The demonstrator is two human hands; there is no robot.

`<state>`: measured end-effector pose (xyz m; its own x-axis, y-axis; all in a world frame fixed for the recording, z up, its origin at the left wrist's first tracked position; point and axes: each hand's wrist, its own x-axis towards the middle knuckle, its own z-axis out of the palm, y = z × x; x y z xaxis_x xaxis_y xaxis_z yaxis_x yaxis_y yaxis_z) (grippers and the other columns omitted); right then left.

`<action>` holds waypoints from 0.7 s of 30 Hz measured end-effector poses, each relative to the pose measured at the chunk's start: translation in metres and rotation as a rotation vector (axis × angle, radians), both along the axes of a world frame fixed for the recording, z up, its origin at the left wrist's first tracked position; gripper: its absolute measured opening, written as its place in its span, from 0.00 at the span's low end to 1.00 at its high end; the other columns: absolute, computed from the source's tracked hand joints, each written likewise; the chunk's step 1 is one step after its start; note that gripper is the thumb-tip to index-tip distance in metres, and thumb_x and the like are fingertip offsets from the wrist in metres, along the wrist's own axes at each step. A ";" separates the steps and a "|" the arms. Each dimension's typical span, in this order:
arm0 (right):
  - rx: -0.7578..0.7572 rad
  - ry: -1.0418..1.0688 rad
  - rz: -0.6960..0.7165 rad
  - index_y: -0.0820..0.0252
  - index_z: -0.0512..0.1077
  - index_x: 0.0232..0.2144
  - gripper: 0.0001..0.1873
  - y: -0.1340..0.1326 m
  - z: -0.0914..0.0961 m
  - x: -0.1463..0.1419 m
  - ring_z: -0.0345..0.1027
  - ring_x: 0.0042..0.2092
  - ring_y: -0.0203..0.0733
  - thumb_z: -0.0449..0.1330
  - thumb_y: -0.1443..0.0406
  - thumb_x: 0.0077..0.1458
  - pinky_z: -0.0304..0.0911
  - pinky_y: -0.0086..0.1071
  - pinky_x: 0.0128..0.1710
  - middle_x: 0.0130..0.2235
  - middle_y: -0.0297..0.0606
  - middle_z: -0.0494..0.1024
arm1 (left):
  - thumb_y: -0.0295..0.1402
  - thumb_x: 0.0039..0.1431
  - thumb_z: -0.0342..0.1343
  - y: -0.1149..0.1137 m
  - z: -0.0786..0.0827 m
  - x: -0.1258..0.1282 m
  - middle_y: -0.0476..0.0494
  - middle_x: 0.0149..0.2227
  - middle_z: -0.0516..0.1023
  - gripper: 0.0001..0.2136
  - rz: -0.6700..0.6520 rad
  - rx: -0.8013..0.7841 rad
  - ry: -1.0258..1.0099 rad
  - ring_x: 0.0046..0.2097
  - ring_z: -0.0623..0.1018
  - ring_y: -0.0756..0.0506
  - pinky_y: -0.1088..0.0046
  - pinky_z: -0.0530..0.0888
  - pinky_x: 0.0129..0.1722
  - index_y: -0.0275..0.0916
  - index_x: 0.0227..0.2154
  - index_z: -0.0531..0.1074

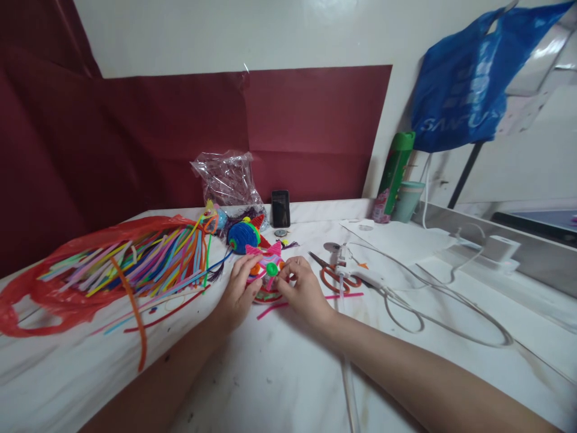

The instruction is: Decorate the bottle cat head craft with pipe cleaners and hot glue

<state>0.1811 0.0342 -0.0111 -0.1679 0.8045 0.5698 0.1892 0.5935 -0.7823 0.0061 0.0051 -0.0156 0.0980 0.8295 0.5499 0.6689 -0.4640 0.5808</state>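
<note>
A small pink pipe-cleaner figure (pixel 269 272) with a green round piece and an orange one on top rests on the white table (pixel 279 367). My left hand (pixel 238 290) grips its left side with curled fingers. My right hand (pixel 303 287) pinches its right side. A blue and green wound ball (pixel 242 236) lies just behind the figure. Loose pink pipe cleaners (pixel 272 309) lie under and beside my hands.
A red plastic bag (pixel 49 294) spilling several coloured pipe cleaners (pixel 148 258) covers the left. Orange-handled scissors (pixel 334 275), a white glue gun with cable (pixel 360 273), a black phone (pixel 280 208), a clear bag (pixel 228 177), a green bottle (pixel 394 174) and a cup (pixel 408 201) stand behind and right.
</note>
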 end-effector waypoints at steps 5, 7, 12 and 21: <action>-0.006 0.005 -0.007 0.56 0.63 0.19 0.09 -0.001 0.000 0.000 0.62 0.40 0.44 0.57 0.73 0.46 0.59 0.38 0.42 0.33 0.36 0.65 | 0.37 0.57 0.53 0.001 0.000 0.000 0.36 0.61 0.61 0.26 0.003 0.061 0.031 0.65 0.60 0.37 0.55 0.60 0.63 0.41 0.58 0.62; -0.011 0.005 -0.003 0.56 0.64 0.19 0.09 -0.001 0.000 0.000 0.62 0.40 0.44 0.58 0.72 0.46 0.59 0.38 0.42 0.33 0.36 0.66 | 0.36 0.56 0.54 0.002 0.001 0.001 0.35 0.60 0.62 0.25 0.011 0.084 0.046 0.64 0.61 0.37 0.56 0.60 0.63 0.40 0.58 0.62; -0.029 0.014 0.028 0.57 0.67 0.20 0.08 0.003 0.000 0.001 0.64 0.41 0.43 0.58 0.73 0.46 0.61 0.38 0.43 0.35 0.37 0.68 | 0.36 0.57 0.53 0.005 0.001 0.001 0.34 0.59 0.63 0.24 0.013 0.102 0.063 0.63 0.63 0.36 0.55 0.61 0.62 0.39 0.57 0.62; -0.054 0.017 0.062 0.56 0.70 0.22 0.05 0.004 0.001 0.002 0.65 0.45 0.44 0.58 0.70 0.47 0.62 0.38 0.45 0.38 0.38 0.69 | 0.36 0.56 0.52 0.005 0.001 -0.001 0.35 0.58 0.64 0.24 0.033 0.103 0.051 0.62 0.64 0.36 0.54 0.62 0.61 0.40 0.56 0.62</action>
<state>0.1835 0.0383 -0.0105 -0.2092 0.8225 0.5289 0.1399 0.5605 -0.8162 0.0048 0.0103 -0.0146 0.1014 0.7718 0.6278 0.7120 -0.4970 0.4960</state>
